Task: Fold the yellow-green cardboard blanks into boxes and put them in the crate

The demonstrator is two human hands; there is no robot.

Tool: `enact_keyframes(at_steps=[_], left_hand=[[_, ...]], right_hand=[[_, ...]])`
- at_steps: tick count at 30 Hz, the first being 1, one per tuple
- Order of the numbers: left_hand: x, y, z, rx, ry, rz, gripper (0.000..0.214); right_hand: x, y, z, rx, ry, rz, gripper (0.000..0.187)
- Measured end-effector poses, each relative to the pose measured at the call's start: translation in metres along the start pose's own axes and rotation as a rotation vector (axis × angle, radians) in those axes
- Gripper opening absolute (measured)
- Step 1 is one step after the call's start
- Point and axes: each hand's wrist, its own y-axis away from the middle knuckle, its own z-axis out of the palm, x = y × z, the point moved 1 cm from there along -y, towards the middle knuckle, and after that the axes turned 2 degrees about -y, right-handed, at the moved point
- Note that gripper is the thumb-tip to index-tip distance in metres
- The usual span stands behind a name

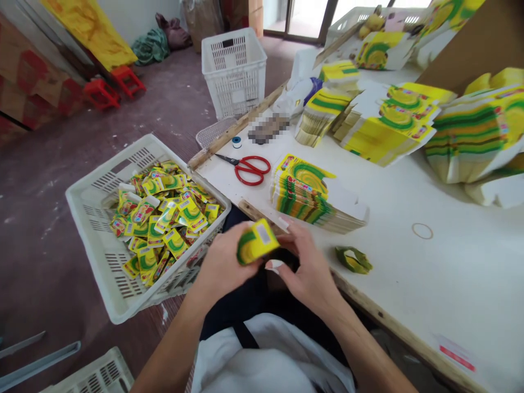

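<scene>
My left hand [223, 259] is closed around a small yellow-and-green carton [258, 241], whose barcode label faces up. My right hand [305, 262] is just right of it, fingers curved and apart with nothing between them; white coverings show on its thumb and a fingertip. Beyond the hands, a stack of flattened yellow-green cartons [303, 185] stands near the table's edge. To the left, a white plastic crate [96, 267] holds many small filled cartons [176, 243] of the same colours.
Red-handled scissors [251, 170] and a blue-and-white spool [236, 142] lie on the white table [462, 273]. A crumpled green piece [352, 260] is right of my hands. More carton stacks [393, 123] stand farther back. Another white crate [233, 71] and red stools [102, 93] are on the floor.
</scene>
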Motion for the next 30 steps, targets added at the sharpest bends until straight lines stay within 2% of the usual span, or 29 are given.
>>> enact_keyframes(at_steps=[2, 3, 5, 6, 8, 11, 15, 21, 24, 26, 27, 29, 30], left_hand=[[-0.02, -0.001, -0.016, 0.286, -0.06, -0.151, 0.065], [-0.03, -0.001, -0.024, 0.431, -0.113, -0.232, 0.076], [-0.044, -0.001, -0.033, 0.58, -0.154, -0.31, 0.087], [-0.048, -0.001, -0.035, 0.59, -0.144, -0.311, 0.086], [-0.05, -0.001, -0.029, 0.51, -0.075, -0.264, 0.072], [-0.041, 0.001, -0.01, 0.331, 0.051, -0.187, 0.05], [-0.029, 0.002, 0.008, 0.188, 0.179, -0.129, 0.039], [-0.015, 0.005, 0.014, 0.043, 0.412, -0.156, 0.04], [-0.001, 0.007, 0.022, -0.057, 0.712, -0.107, 0.069], [0.011, 0.008, 0.026, -0.026, 0.952, -0.055, 0.085], [0.016, 0.007, 0.027, 0.029, 1.054, -0.059, 0.084], [0.027, 0.004, 0.025, 0.189, 1.2, -0.136, 0.068], [0.031, 0.002, 0.023, 0.281, 1.25, -0.191, 0.059]], right_hand=[[-0.002, -0.012, -0.02, 0.165, 0.139, 0.023, 0.037], [-0.002, -0.02, -0.031, 0.267, 0.226, 0.044, 0.027], [0.005, -0.037, -0.051, 0.431, 0.388, 0.105, 0.019], [0.01, -0.045, -0.058, 0.441, 0.456, 0.141, 0.019], [0.02, -0.06, -0.064, 0.402, 0.578, 0.211, 0.021], [0.03, -0.073, -0.061, 0.312, 0.677, 0.285, 0.02], [0.033, -0.077, -0.057, 0.295, 0.691, 0.292, 0.021], [0.019, -0.071, -0.059, 0.389, 0.455, 0.261, 0.019], [-0.003, -0.057, -0.05, 0.337, 0.283, 0.191, 0.016], [-0.02, -0.043, -0.035, 0.162, 0.156, 0.144, 0.017], [-0.028, -0.036, -0.024, 0.035, 0.08, 0.148, 0.015], [-0.039, -0.02, -0.001, -0.183, -0.104, 0.179, 0.012], [-0.043, -0.014, 0.009, -0.212, -0.196, 0.202, 0.012]])
